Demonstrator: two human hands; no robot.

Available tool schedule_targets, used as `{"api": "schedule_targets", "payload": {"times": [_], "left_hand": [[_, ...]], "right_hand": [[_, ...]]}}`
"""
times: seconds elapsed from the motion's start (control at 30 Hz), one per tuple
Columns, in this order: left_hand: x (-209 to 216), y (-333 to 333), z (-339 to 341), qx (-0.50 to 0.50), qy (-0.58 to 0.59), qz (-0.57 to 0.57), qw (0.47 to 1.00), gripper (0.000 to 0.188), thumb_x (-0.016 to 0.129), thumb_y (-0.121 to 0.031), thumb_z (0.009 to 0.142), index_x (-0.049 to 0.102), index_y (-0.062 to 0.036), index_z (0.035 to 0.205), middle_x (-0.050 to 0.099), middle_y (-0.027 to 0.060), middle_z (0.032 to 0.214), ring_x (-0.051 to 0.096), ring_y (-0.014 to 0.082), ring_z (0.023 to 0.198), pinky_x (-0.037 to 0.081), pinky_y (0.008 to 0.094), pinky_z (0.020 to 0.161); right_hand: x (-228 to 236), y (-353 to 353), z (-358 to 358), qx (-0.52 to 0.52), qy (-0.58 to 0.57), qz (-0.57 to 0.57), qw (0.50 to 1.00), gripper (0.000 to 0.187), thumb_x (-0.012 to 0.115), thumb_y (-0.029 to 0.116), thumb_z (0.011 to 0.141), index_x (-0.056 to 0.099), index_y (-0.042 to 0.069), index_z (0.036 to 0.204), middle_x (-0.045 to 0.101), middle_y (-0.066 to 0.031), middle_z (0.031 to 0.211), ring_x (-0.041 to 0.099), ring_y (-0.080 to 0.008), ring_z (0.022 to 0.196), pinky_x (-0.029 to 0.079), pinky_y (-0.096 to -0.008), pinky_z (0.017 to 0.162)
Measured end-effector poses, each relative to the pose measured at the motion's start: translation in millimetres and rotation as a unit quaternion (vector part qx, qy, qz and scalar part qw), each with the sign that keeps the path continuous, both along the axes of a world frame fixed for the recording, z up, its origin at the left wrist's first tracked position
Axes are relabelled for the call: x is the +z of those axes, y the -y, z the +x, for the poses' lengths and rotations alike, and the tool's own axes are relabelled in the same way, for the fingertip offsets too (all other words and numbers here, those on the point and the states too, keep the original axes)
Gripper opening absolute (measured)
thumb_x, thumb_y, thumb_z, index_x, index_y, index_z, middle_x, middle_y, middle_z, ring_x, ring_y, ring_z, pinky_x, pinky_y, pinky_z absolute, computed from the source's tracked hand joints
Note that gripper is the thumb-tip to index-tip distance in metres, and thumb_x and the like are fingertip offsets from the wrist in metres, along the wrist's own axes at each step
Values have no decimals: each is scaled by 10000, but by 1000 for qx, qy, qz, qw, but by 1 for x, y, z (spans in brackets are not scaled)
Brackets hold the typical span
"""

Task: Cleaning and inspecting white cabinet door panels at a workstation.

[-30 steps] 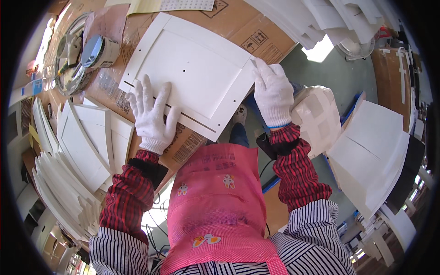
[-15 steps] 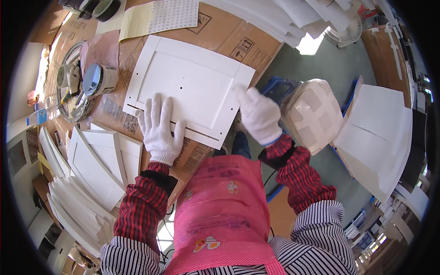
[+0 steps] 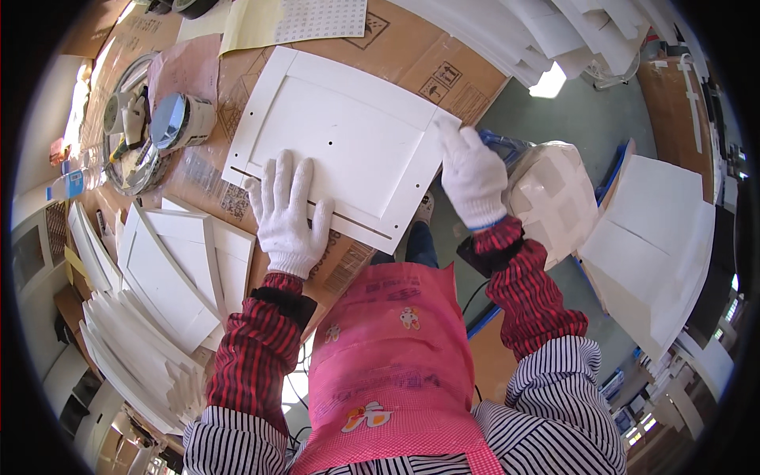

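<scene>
A white framed door panel [image 3: 348, 131] with several small dark holes and a narrow slot along its near edge lies on the cardboard. My left hand [image 3: 291, 218], in a white knit glove, rests flat on the panel's near left part, fingers stretched out. At the panel's far right corner is my right hand [image 3: 475, 180], gloved too. Its fingers are drawn together against the right edge and a little blurred; anything held in them is hidden.
Several white panels [image 3: 170, 277] lean and stack at the left. Beyond them are an open tub [image 3: 182, 123] and a round tray [image 3: 134, 170] with tools. A printed sheet [image 3: 297, 20] lies at the far side. To the right stands a wrapped bundle [image 3: 554, 202] beside large white sheets [image 3: 645, 237].
My right hand has moved away from me along the panel's right edge to the far corner. My left hand stays flat on the panel. The whole view has shifted slightly.
</scene>
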State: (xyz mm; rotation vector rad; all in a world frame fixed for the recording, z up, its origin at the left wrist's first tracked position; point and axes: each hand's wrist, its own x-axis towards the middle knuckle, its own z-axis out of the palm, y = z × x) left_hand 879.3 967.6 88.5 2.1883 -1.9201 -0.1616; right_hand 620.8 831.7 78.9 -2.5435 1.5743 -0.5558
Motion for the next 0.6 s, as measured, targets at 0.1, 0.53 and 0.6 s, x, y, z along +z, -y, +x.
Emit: {"api": "schedule_targets", "payload": {"times": [0.1, 0.53, 0.6], "left_hand": [[-4, 0, 2, 2, -12, -2, 1000, 631, 626, -327, 950, 520, -87, 1524, 408, 186, 1640, 318, 413, 1543, 109, 600, 1285], [-4, 0, 2, 12, -10, -11, 1000, 617, 623, -341, 941, 547, -106, 1506, 429, 183, 1626, 339, 408, 1531, 135, 603, 1275], [-5, -1, 1, 12, -10, -11, 1000, 621, 625, -345, 939, 546, -107, 1507, 430, 181, 1626, 340, 407, 1531, 139, 605, 1273]], "right_hand": [[3, -91, 5, 117, -13, 40, 992, 235, 617, 176, 966, 730, 149, 1170, 504, -48, 745, 582, -261, 551, 467, -386, 481], [15, -111, 10, 187, -6, 93, 978, 350, 605, 145, 944, 689, 129, 1284, 462, -23, 742, 549, -197, 520, 475, -356, 482], [9, -125, 5, 234, 35, 80, 968, 345, 619, 149, 941, 694, 144, 1278, 432, -19, 727, 528, -191, 490, 444, -346, 442]]}}
